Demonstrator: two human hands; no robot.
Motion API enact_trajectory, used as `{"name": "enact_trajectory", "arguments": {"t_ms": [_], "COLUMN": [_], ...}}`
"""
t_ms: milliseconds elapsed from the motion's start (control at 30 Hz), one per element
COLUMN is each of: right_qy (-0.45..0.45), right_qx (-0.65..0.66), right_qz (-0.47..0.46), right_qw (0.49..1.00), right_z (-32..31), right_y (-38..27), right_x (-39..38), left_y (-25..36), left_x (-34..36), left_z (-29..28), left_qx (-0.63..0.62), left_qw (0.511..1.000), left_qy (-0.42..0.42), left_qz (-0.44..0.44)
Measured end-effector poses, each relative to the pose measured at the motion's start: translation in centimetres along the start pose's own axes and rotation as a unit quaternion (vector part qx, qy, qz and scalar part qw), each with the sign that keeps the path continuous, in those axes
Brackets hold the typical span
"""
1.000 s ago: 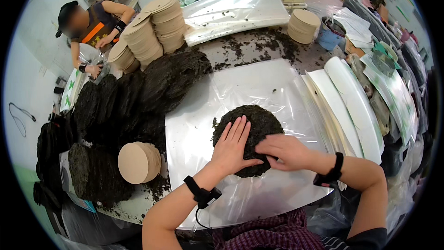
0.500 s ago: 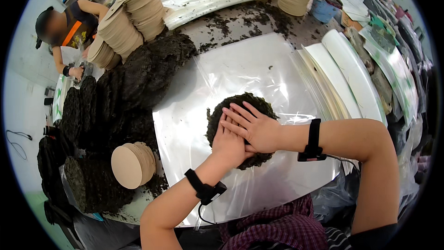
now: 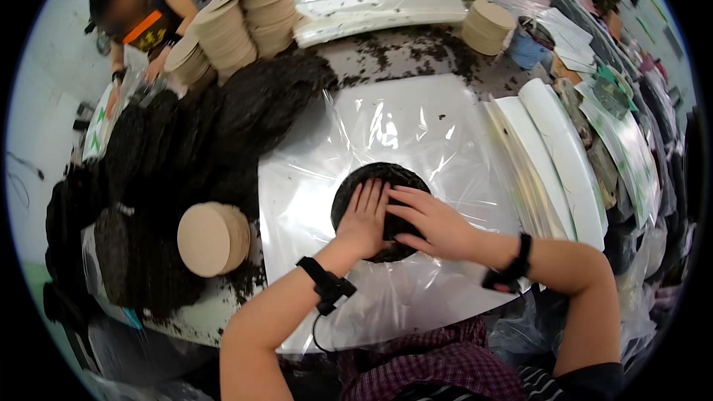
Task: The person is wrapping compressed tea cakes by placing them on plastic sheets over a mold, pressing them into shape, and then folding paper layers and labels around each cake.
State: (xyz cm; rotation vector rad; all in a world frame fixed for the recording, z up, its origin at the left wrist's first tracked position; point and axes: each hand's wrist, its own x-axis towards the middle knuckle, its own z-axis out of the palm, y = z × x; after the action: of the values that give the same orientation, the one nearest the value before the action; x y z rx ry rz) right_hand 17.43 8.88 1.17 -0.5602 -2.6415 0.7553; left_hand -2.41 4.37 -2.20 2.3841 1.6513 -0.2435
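Observation:
A round, dark cake of what looks like dried seaweed lies on a clear plastic sheet in front of me. Its outline is smooth and nearly circular. My left hand rests flat on its left and middle part, fingers stretched out and pointing away from me. From the right, my right hand reaches over the cake's right side with its fingers spread, the fingertips close to my left hand. Neither hand holds anything. Both hands cover much of the cake's middle.
Stacked dark seaweed cakes fill the left side, with a short stack of tan discs near them. Taller disc stacks stand at the back left, beside a co-worker. White sheets lie to the right; a blue bucket stands behind.
My hands were laid one over the other; now they lie side by side, the right one shifted rightward. The cake's ragged edge now looks smooth and rounder. The whole view has shifted slightly.

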Motion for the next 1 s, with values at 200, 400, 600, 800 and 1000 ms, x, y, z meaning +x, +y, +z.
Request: {"name": "enact_trajectory", "arguments": {"t_ms": [200,400,600,800,1000], "right_qy": [-0.061,0.332,0.031,0.383,0.160], "right_qx": [-0.149,-0.035,0.087,0.227,-0.215], "right_qz": [0.093,0.041,0.388,0.251,-0.098], "right_qw": [0.983,0.942,0.917,0.859,0.958], "right_z": [1.3,-10.4,-7.5,-10.2,3.9], "right_y": [-2.8,-7.8,4.8,10.8,3.8], "right_x": [-13.5,-5.9,-2.9,-3.4,-14.8], "left_y": [-1.9,1.0,5.5,4.7,6.2], "left_x": [-1.2,-3.2,-4.5,-7.5,-23.9], "left_z": [2.6,4.2,4.0,2.7,11.8], "left_qx": [-0.302,-0.137,-0.114,-0.236,-0.177], "left_qw": [0.953,0.980,0.986,0.939,0.944], "left_qy": [-0.014,0.135,0.083,0.250,0.243], "left_qz": [0.000,-0.050,-0.087,0.009,-0.136]}}
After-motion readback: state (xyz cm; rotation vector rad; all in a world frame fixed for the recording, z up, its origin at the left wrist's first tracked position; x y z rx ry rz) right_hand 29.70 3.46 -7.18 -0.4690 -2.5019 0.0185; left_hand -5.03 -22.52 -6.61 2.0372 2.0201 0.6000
